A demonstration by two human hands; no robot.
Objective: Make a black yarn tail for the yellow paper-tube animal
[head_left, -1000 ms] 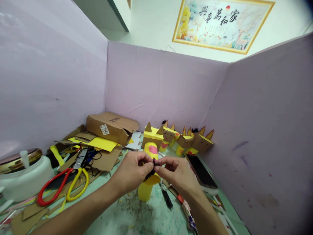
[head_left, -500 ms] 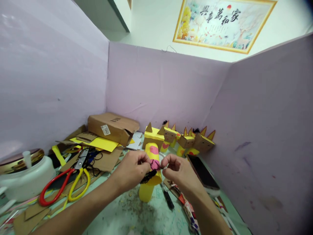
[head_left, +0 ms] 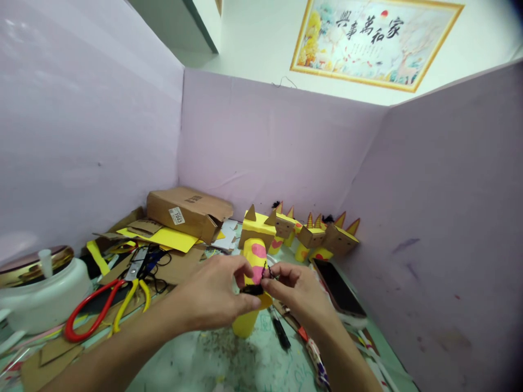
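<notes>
A yellow paper-covered figure (head_left: 248,323) stands in front of me, with pink spots and a boxy head (head_left: 258,224) bearing pointed cardboard ears. My left hand (head_left: 223,288) is closed on a bundle of black yarn (head_left: 252,290) against the lower end of the yellow body tube. Facing it from the other side, my right hand (head_left: 295,286) pinches a thin wavy strand of black yarn (head_left: 265,270) that loops up over the pink spot. The inner fingertips of both hands are partly hidden.
Red-and-yellow-handled scissors (head_left: 93,310) lie at left, beside a white lidded pot (head_left: 44,299). A cardboard box (head_left: 190,209) sits behind on the left. Several similar horned figures (head_left: 312,238) stand at the back right, near a phone (head_left: 339,288). A black-handled tool (head_left: 280,332) lies near my right hand.
My left hand has shifted slightly right and turned, its thumb now against the yarn bundle. The strand in my right hand is now raised in a loop.
</notes>
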